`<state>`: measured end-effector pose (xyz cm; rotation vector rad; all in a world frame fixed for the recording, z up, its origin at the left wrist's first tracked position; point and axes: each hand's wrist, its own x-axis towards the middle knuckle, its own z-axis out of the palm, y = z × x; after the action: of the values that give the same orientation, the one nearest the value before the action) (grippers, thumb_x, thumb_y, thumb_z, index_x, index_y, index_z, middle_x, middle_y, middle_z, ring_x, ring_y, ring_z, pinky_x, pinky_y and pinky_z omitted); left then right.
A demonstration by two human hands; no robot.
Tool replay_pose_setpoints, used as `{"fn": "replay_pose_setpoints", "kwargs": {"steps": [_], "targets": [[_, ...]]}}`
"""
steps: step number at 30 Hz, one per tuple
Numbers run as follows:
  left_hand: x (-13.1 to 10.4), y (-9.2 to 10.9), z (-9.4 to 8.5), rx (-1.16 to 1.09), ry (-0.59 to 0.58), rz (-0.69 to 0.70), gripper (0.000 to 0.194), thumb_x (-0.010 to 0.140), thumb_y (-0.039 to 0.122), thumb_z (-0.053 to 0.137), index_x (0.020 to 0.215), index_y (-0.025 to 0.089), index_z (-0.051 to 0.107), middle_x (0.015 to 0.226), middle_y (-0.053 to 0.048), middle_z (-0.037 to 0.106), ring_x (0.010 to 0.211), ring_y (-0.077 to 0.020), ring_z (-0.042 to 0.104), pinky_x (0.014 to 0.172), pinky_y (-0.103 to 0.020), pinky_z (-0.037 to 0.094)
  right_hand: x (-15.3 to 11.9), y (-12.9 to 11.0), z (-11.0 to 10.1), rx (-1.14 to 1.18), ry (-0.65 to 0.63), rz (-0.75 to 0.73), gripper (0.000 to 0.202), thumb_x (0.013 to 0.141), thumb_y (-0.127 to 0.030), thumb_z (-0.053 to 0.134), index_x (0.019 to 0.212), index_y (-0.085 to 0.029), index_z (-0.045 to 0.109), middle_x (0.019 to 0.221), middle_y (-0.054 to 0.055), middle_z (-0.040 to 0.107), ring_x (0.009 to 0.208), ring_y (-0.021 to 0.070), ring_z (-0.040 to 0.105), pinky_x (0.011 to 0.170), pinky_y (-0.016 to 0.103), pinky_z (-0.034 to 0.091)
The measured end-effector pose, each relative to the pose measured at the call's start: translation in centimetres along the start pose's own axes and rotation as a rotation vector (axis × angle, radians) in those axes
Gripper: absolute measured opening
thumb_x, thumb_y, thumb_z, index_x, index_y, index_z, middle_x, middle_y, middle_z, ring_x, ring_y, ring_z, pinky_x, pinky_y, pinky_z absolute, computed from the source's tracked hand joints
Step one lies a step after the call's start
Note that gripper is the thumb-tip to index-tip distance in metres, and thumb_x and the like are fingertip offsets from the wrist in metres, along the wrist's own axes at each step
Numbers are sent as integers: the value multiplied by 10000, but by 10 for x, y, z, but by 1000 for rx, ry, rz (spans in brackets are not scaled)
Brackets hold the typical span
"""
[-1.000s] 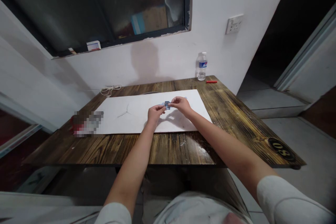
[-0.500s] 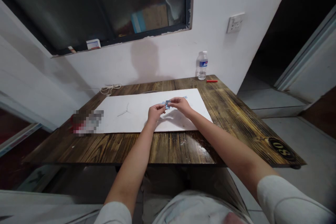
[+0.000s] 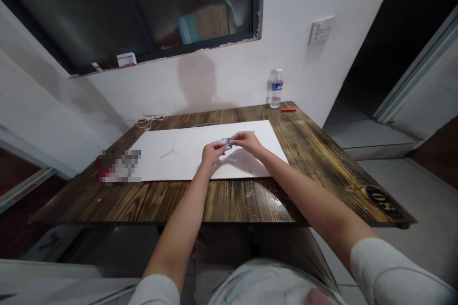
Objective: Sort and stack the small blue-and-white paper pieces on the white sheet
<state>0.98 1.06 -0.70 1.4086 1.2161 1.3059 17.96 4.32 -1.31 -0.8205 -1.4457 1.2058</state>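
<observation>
Both hands meet over the right half of a white board (image 3: 150, 157) that lies on the wooden table. My left hand (image 3: 212, 155) pinches a small blue-and-white printed piece (image 3: 228, 144) from the left. From the other side, the fingertips of my right hand (image 3: 247, 142) close on the same piece. It is too small to name; it looks like a little card or packet. More blue-and-white printing shows behind the fingers, partly hidden, and a bit of it peeks out past my right hand. Shadows of the hands fall on the board below.
A water bottle (image 3: 275, 88) and a red stick-like object (image 3: 288, 110) stand and lie at the back right. A white cable (image 3: 150, 121) is coiled at the back left. Something blurred (image 3: 119, 167) sits by the board's left end. A round number plate (image 3: 384, 201) marks the right corner.
Little differs. The fingers have shifted slightly around the small piece, which is turned a little; both hands still hold it.
</observation>
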Motion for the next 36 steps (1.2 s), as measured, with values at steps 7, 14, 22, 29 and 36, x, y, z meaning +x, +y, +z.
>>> {"fn": "replay_pose_setpoints", "kwargs": {"steps": [7,14,22,29,36], "targets": [[2,-6,-2,24,-32,10,354,542,399,820,781,145,760,690,-59,701,517,-103,513,510,-242,399,1,1,-5,-46,-34,-32,347,541,-429,822,720,-154,710,717,49,717,679,173,640,666,297,481],[2,-6,-2,32,-36,-14,356,545,400,819,793,153,759,693,-54,698,520,-103,519,515,-239,392,0,0,-7,-72,-44,-38,348,548,-440,811,720,-157,703,703,43,709,663,168,630,653,294,476],[-2,1,1,12,-23,-66,406,673,545,704,788,156,728,799,-87,721,583,-121,589,553,-240,426,-1,-3,-6,-43,28,-36,342,563,-451,799,704,-159,692,681,41,697,639,156,605,627,286,466],[0,-5,0,-1,-69,-59,455,564,483,807,869,157,720,777,-68,716,658,-166,659,612,-257,470,-2,-5,-1,-38,18,-28,378,541,-475,819,697,-155,692,646,33,675,593,137,565,593,278,453],[0,-2,1,-15,-17,-21,424,526,464,824,787,146,720,657,-44,682,569,-139,609,569,-254,459,-4,-5,1,0,-20,-3,410,527,-491,825,716,-150,700,677,44,689,597,134,565,609,281,461]]}}
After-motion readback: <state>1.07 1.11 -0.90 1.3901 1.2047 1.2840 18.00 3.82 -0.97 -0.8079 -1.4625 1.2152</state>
